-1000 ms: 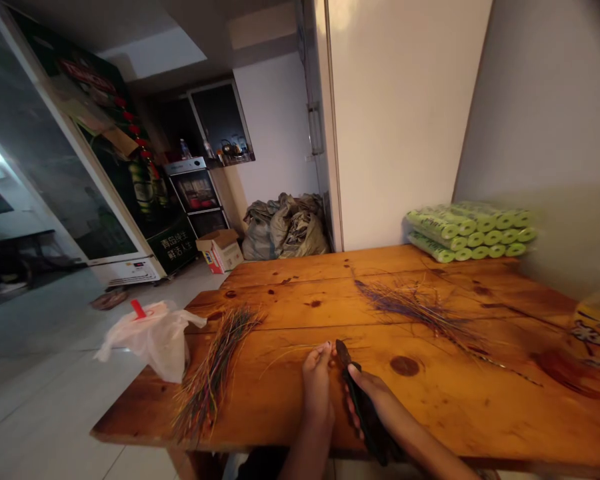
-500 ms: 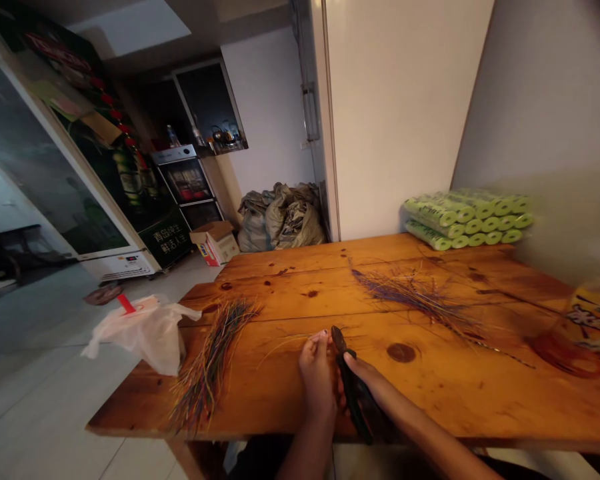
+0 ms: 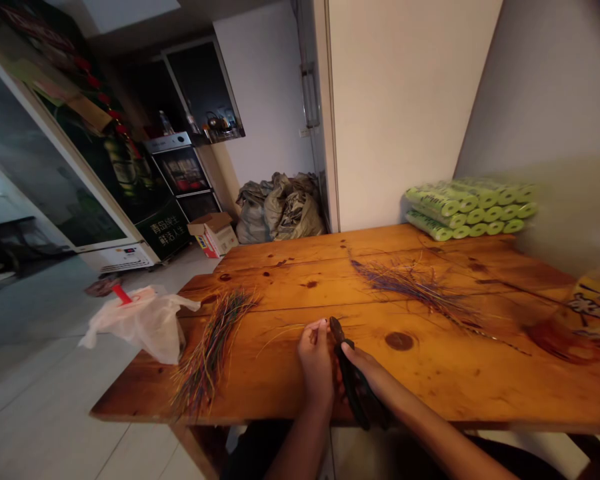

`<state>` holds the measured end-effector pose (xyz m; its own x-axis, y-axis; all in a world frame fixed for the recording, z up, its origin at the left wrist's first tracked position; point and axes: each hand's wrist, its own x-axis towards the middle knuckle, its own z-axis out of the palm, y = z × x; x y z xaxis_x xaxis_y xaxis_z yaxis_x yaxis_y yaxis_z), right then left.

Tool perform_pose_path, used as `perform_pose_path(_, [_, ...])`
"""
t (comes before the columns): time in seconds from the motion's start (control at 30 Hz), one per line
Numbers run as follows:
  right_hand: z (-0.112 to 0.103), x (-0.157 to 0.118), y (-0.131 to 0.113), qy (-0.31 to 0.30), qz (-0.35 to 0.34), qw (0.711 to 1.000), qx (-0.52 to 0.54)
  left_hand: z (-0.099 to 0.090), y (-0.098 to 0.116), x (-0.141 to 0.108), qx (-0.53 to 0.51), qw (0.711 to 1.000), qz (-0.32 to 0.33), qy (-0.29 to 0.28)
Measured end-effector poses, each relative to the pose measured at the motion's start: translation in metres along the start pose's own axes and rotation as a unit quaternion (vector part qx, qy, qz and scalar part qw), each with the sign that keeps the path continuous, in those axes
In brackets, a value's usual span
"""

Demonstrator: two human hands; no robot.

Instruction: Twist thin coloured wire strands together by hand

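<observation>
Leaning in over the near edge of the brown knotty-plank wooden table (image 3: 440, 390), our two bare forearms rise from below and meet at its middle. Our left hand (image 3: 316, 350) stands nearly upright, wrist straight, the thumb and fingers drawn into a narrow pinch on a thin yellowish strand (image 3: 289, 328) that trails leftward just over the boards; what sits right between the fingertips is too small for us to tell. Our right hand (image 3: 363, 367) comes in slanting from the lower right, wrapped around a pair of dark-handled metal pliers (image 3: 351, 390), thumb lying along the upper handle. The pliers' nose points up and away, just beside our left fingertips; we cannot tell whether it grips anything. Left of us lies a loose bundle of thin multicoloured strands (image 3: 214, 350); farther off to the right lies a spread purple-and-tan bundle (image 3: 405, 283).
</observation>
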<state>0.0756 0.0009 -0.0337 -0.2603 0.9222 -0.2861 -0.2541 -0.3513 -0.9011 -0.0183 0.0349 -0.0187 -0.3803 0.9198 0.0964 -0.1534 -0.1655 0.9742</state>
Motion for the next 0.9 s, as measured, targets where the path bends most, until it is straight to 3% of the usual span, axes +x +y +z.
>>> perform_pose_path(0.33, [0.001, -0.002, -0.003, 0.013, 0.008, 1.0, 0.004, -0.001, -0.007, -0.001, 0.127, 0.987, 0.093, -0.019])
perform_pose_path(0.5, [0.009, -0.008, -0.005, 0.045, -0.012, 0.999, -0.021, -0.001, -0.008, 0.0, 0.117, 0.99, 0.076, -0.029])
perform_pose_path(0.6, [0.011, -0.009, -0.007, 0.064, -0.017, 0.997, -0.026, -0.002, -0.004, -0.003, 0.052, 0.997, 0.037, -0.053])
perform_pose_path(0.7, [0.004, -0.008, -0.013, 0.078, -0.029, 0.996, -0.033, -0.003, 0.003, -0.016, -0.019, 0.983, -0.092, -0.159])
perform_pose_path(0.77, [-0.003, -0.007, -0.018, 0.092, -0.055, 0.994, -0.037, -0.005, 0.007, -0.026, -0.043, 0.937, -0.19, -0.289])
perform_pose_path(0.83, [-0.009, -0.007, -0.023, 0.115, -0.071, 0.99, -0.031, -0.007, 0.008, -0.034, -0.06, 0.889, -0.22, -0.398])
perform_pose_path(0.9, [-0.012, -0.008, -0.026, 0.132, -0.064, 0.989, -0.021, -0.007, 0.005, -0.039, -0.076, 0.867, -0.206, -0.448])
